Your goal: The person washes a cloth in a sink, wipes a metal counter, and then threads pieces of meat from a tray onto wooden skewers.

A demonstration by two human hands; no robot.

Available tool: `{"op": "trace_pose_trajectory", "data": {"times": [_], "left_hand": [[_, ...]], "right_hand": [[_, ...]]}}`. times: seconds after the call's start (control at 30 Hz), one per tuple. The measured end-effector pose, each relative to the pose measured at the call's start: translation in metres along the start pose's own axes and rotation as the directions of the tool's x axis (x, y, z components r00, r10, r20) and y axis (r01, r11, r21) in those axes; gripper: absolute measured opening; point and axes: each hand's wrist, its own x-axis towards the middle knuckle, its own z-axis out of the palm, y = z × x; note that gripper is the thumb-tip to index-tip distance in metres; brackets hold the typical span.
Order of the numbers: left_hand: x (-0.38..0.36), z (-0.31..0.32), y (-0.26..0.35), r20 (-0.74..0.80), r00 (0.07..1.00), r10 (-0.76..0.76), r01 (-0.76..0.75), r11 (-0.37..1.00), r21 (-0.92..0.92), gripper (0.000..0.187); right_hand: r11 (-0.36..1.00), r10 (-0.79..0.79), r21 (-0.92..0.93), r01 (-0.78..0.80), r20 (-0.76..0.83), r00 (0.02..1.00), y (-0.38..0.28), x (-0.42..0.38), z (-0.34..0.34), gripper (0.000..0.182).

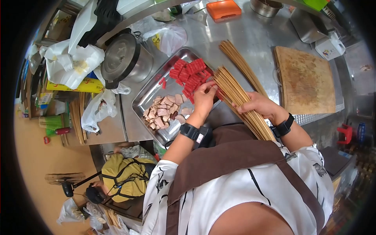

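My right hand is closed around a thick bundle of wooden skewers, which slants across the tray's right side toward my apron. My left hand is pinched by the upper part of this bundle, beside a pile of bright red, ridged food pieces. A bit of red shows at its fingertips, but what they hold is not clear. The red pieces lie in the upper part of a metal tray. Pale pinkish-brown chopped meat chunks lie in its lower left, below my left hand.
A second skewer bundle rests on the steel counter. To its right lies a wooden cutting board. A lidded pot and a plastic bag stand beyond the tray. Another person in yellow is at lower left.
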Motion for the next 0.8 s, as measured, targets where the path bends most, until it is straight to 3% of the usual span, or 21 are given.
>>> {"op": "trace_pose_trajectory", "data": {"times": [0.13, 0.17, 0.27, 0.53, 0.57, 0.63, 0.67, 0.73, 0.8], "left_hand": [[-0.002, 0.0, 0.009, -0.141, 0.956, 0.258, -0.242, 0.963, 0.119, 0.027], [-0.005, 0.002, 0.021, -0.101, 0.976, 0.194, -0.202, 0.975, -0.087, 0.026], [-0.01, -0.003, 0.043, 0.057, 0.998, -0.036, 0.055, 0.929, -0.365, 0.025], [0.001, -0.034, 0.033, 0.122, 0.984, -0.13, 0.172, 0.872, -0.458, 0.022], [0.002, -0.039, 0.029, 0.035, 0.991, -0.133, 0.137, 0.937, -0.322, 0.018], [0.005, -0.051, 0.013, 0.037, 0.999, -0.032, 0.027, 0.993, 0.117, 0.017], [0.005, -0.054, 0.006, 0.053, 0.998, 0.016, -0.033, 0.942, 0.334, 0.016], [0.004, -0.052, 0.001, 0.092, 0.982, 0.163, -0.186, 0.797, 0.575, 0.018], [0.002, -0.041, 0.0, 0.177, 0.941, 0.289, -0.318, 0.569, 0.758, 0.02]], "right_hand": [[0.997, 0.057, 0.046, -0.058, 0.018, 0.998, 0.009, 0.007, -0.008, 0.022], [0.995, 0.084, 0.046, -0.084, 0.004, 0.996, 0.007, 0.006, -0.007, 0.022], [0.99, 0.126, 0.06, -0.125, -0.01, 0.992, 0.004, 0.004, -0.004, 0.021], [0.994, 0.054, 0.094, -0.052, -0.017, 0.998, 0.013, 0.002, -0.008, 0.019], [0.993, 0.057, 0.107, -0.055, -0.021, 0.998, 0.013, 0.0, -0.009, 0.019], [0.99, 0.063, 0.13, -0.06, -0.021, 0.998, 0.011, -0.004, -0.013, 0.019], [0.988, 0.06, 0.144, -0.054, -0.033, 0.998, 0.011, -0.005, -0.013, 0.02], [0.985, 0.049, 0.169, -0.039, -0.059, 0.997, 0.011, -0.007, -0.013, 0.02], [0.983, 0.058, 0.176, -0.047, -0.059, 0.997, 0.01, -0.007, -0.013, 0.02]]}}
